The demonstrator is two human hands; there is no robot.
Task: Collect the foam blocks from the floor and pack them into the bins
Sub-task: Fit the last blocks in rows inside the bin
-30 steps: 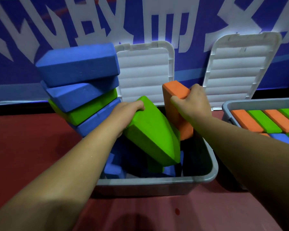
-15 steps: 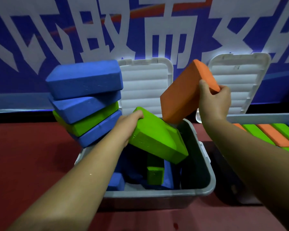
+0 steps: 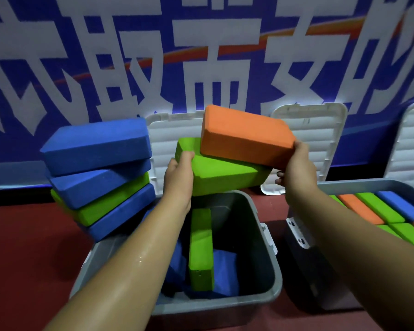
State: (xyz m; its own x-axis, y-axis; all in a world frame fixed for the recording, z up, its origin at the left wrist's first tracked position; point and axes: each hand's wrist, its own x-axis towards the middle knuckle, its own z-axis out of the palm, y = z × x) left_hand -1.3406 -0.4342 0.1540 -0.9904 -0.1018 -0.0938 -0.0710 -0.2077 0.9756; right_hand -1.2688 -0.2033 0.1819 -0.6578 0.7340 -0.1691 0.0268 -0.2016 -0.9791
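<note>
Your left hand (image 3: pixel 179 177) grips the near left corner of a green block (image 3: pixel 222 175), fingers curled over its edge, and holds it tilted above the open grey bin (image 3: pixel 264 235). Your right hand (image 3: pixel 296 168) clasps the right end of an orange block (image 3: pixel 244 137), with the fingertips tucked under it. That block lies across the far end of the green one, touching it, and is also in the air over the bin.

Inside the bin another green block (image 3: pixel 201 249) stands on its long edge among loose blue blocks (image 3: pixel 225 271). At the bin's left side a stack (image 3: pixel 98 177) of three blue blocks and one green leans out to the left. Your forearm hides its foot, so it only seems to rest on the rim.

To the right, a second bin (image 3: pixel 339 185) holds orange, green and blue blocks in neat rows (image 3: pixel 392 211). White lids (image 3: pixel 316 139) stand against the banner (image 3: pixel 129 68) behind.
</note>
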